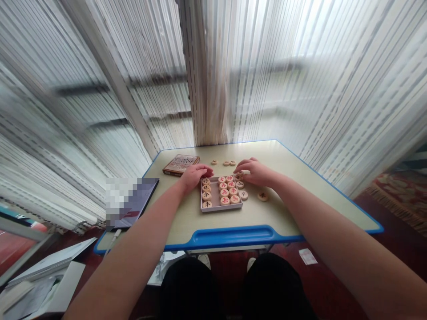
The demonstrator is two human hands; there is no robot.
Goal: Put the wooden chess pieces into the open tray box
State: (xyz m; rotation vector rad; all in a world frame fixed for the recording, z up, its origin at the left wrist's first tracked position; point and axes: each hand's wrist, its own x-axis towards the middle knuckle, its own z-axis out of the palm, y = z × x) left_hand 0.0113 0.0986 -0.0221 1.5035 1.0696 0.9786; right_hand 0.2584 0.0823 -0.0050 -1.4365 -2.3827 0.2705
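Note:
A shallow grey box [216, 207] sits mid-table, holding several round wooden chess pieces with red and black characters. My left hand [194, 174] rests at the box's far left corner, fingers curled and pressed together over something I cannot make out. My right hand [255, 171] lies at the far right corner, fingers bent down onto a piece there. Loose pieces [263, 196] lie to the right of the box, and three more [223, 162] sit beyond it.
The box lid [180, 164] with a printed brown cover lies at the far left of the cream table [300, 178], which has a blue rim. A dark folder [140, 200] overhangs the left edge. Striped curtains hang behind. Papers lie on the floor at the left.

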